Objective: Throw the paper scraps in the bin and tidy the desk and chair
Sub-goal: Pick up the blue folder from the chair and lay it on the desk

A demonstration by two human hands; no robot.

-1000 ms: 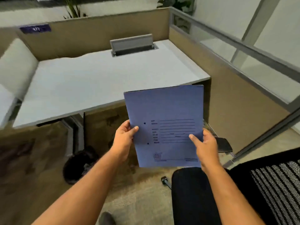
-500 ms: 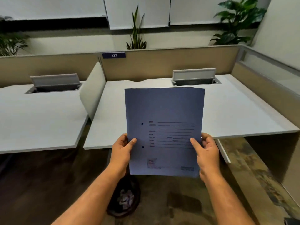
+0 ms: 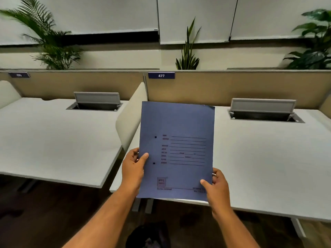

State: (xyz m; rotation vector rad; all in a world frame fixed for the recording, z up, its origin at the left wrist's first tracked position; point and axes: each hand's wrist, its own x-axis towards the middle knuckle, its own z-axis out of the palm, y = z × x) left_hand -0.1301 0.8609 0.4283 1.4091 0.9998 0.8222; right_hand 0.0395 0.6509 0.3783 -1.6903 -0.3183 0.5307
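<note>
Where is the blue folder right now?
In the head view, the blue folder is at centre, held upright by the left hand and right hand over the desk's front edge.

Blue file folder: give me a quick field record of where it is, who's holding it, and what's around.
item: blue file folder, printed form side facing the camera
left hand: grips its left edge
right hand: grips its lower right corner
position: held above the front edge of desk 477
bin: on the floor below

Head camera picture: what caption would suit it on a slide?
Both hands, left and right, hold a blue folder above white desk 477.
</note>
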